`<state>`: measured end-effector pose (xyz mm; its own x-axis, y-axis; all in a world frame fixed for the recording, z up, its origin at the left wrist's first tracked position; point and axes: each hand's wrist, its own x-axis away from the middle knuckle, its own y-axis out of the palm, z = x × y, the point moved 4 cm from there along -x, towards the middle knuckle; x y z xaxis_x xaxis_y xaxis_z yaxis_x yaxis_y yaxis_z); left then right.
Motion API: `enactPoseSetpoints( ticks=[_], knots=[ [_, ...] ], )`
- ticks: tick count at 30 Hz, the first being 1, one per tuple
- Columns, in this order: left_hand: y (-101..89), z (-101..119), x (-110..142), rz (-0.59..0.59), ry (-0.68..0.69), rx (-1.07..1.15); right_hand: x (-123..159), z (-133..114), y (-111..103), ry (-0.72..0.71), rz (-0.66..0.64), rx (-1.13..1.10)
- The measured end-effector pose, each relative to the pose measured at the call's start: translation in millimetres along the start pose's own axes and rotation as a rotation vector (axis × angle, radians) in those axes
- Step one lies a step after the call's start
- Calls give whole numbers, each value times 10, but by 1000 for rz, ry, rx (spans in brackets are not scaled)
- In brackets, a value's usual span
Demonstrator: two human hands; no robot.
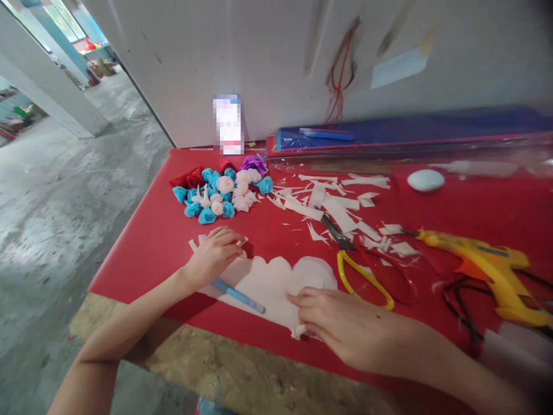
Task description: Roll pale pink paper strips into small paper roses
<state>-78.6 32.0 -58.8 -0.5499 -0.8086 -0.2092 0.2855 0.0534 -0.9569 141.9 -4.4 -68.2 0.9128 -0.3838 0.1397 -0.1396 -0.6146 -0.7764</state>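
Note:
A white paper sheet (272, 282) with a scalloped upper edge lies near the table's front edge. My left hand (218, 253) rests over its left end, fingers loosely bent and fingertips down, with white strips (193, 246) showing around it. On the sheet's right part lies my right hand (328, 317), its index finger stretched out on the paper and the other fingers partly curled. A small twisted white piece (298, 332) shows beneath those fingers. Between the hands, a blue pen (239, 295) lies slanted on the sheet. Scissors (363, 276) with yellow and red handles lie beyond my right hand.
Blue, white, red and purple paper flowers (216, 193) cluster at the back left, below an upright phone (228, 124). White paper scraps (339, 213) are scattered mid-table. A yellow glue gun (488, 265) with its dark cord and a white egg-shaped object (425, 181) lie right.

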Motion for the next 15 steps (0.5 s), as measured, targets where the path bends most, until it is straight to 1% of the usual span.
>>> enactPoseSetpoints(
  ticks=[4,8,10,15],
  knots=[
    [31,-15,8,-27,-21,1,8,12,6,0,14,-16],
    [55,-38,17,-35,-78,9,-7,19,4,-11,15,-34],
    [50,-48,16,-33,-107,24,-20,16,1,-7,-4,-45],
    [-10,-82,6,-23,-172,101,-53,-18,-35,56,-69,-26]
  ],
)
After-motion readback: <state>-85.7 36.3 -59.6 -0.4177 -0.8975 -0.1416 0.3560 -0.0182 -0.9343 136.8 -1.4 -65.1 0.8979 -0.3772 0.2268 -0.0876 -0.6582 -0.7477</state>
